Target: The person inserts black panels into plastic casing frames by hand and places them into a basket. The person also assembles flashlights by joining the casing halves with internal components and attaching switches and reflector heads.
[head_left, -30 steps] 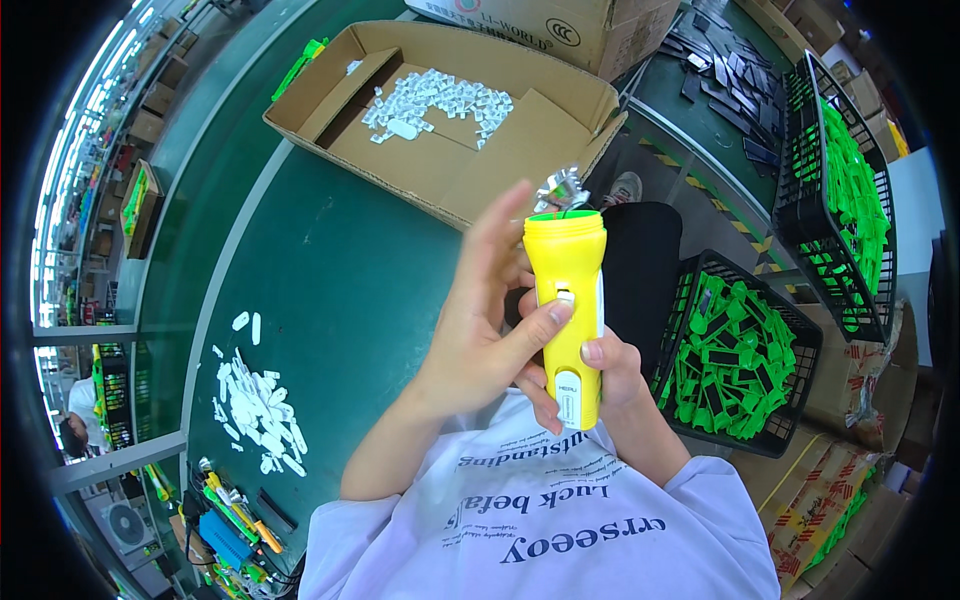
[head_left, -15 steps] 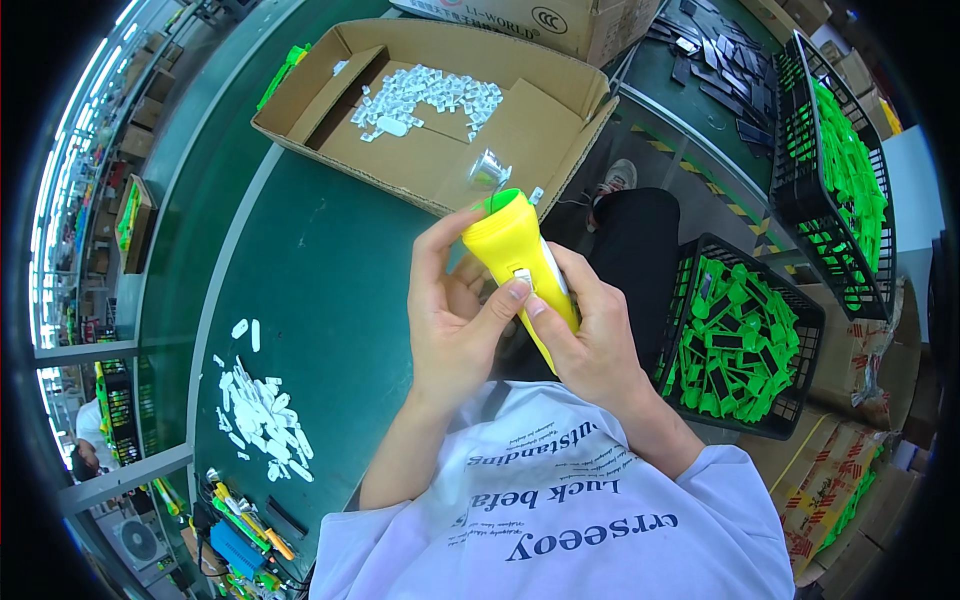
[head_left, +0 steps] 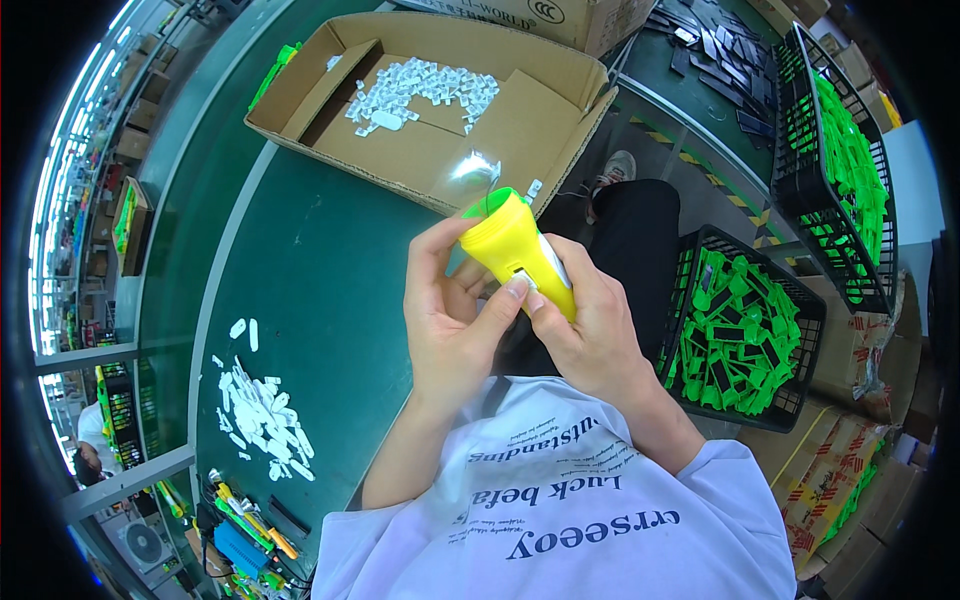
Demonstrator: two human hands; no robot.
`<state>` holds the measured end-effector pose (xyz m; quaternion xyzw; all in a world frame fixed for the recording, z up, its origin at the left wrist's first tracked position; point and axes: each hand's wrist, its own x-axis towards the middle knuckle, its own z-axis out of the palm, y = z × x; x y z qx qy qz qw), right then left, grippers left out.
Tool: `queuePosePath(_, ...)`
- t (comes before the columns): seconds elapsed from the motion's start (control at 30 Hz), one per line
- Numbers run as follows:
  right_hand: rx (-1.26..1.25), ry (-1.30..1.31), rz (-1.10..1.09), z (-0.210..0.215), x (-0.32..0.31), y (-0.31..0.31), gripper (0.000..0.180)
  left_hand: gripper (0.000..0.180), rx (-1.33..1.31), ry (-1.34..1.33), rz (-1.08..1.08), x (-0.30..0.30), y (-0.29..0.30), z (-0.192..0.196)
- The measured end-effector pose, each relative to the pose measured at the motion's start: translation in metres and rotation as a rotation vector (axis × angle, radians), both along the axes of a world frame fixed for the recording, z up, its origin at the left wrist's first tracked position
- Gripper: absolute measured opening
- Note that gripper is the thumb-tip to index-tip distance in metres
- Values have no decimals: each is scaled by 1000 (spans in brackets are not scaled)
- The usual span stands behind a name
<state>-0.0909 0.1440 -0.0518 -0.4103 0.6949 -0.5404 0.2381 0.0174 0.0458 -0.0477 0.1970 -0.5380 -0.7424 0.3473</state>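
Note:
Between both hands is a yellow flashlight body (head_left: pixel 510 245), its wide open end pointing away from me and showing a green inside. My left hand (head_left: pixel 445 320) wraps its left side, the thumb pressing near a small white switch piece (head_left: pixel 524 280) at a slot. From the right, my right hand (head_left: pixel 595 320) grips the lower part, its thumb beside the same piece. A shiny silver reflector cup (head_left: pixel 476 168) dangles on a thin wire beyond the open end, bright with glare. Close to the rim a small whitish part (head_left: pixel 534 188) sticks out. My palms hide the body's lower end.
Ahead lies a shallow cardboard box (head_left: pixel 420 165) with many small clear-white parts (head_left: pixel 425 90). White strips (head_left: pixel 262 420) are heaped on the green table (head_left: pixel 310 270) at left, near tools (head_left: pixel 245 535). Black crates (head_left: pixel 745 335) of green parts stand at right; black pieces (head_left: pixel 715 65) lie far right.
The flashlight body has tilted, so its lower part looks shorter. Its reflector cup has shifted slightly left and now glares. Both hands keep their hold.

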Motion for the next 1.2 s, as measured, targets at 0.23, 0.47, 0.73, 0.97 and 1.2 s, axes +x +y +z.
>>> queuePosePath(0.23,-33,48,0,-1,-2,2,39,58,-284,29,68,-7,-2,-18)
queuePosePath(0.47,-63,170,-16,3,-2,3,37,49,-524,95,178,-8,1,-24)
queuePosePath(0.73,-32,175,-6,-4,-1,1,40,49,-384,79,138,-6,4,-23)
queuePosePath(0.97,-32,183,-9,-2,3,2,40,50,-351,98,136,-1,7,-24)
queuePosePath(1.2,-28,207,-3,-2,3,2,41,50,-338,139,125,0,5,-27)
